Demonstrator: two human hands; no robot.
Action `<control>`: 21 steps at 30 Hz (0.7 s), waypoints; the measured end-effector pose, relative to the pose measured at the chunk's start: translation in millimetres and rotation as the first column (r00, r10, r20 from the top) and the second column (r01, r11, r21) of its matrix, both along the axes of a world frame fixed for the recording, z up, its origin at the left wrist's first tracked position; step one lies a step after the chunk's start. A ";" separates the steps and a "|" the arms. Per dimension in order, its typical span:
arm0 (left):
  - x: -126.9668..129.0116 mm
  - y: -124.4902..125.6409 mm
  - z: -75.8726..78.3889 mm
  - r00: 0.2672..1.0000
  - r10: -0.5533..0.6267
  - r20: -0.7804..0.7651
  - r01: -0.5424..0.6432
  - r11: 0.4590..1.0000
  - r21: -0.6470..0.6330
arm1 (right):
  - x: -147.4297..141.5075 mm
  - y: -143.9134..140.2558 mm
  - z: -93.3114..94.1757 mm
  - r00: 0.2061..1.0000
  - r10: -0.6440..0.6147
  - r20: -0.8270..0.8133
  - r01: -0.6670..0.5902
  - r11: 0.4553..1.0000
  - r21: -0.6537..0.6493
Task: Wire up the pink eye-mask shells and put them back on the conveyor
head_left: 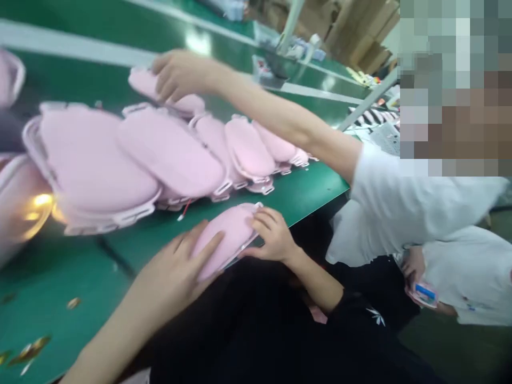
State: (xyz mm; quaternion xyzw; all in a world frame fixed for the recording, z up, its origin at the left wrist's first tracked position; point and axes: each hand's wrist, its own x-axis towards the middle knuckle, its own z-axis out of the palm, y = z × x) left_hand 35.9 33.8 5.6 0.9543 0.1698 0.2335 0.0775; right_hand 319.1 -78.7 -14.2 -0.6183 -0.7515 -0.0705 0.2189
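Between my two hands is a pink oval padded piece (226, 234) with a pale rim, tilted over the table's near edge. My left hand (176, 261) grips its near left end, thumb across the pink face. At the far right end my right hand (272, 232) pinches the rim, its fingers curled. Beyond my hands lies a long row of similar pink pieces (172, 149), overlapping one another, with light slotted tabs on their edges. A short red wire with a white connector (182, 213) sticks out from under the row.
A co-worker's bare arm (280, 109) reaches across from the right, the hand on another pink piece (142, 82) behind the row. Gold-coloured bits (32, 349) lie on the green table (60, 298). A glowing lamp (42, 200) is at left. Another person holds a pink item (424, 295).
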 end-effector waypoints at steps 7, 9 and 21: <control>61.8 -3.2 3.0 0.998 -0.059 0.003 0.057 0.973 0.222 | 19.0 -13.4 2.4 0.991 -0.018 -0.133 0.028 0.997 0.076; 89.1 -9.9 6.9 0.999 -0.054 0.001 0.053 0.976 0.211 | 31.7 -24.5 -0.4 0.981 -0.057 -0.187 0.086 0.985 0.152; 289.4 -38.1 34.5 0.999 0.027 -0.039 -0.024 0.998 0.053 | 33.6 -105.6 -103.2 0.700 -0.408 -0.586 0.572 0.812 0.119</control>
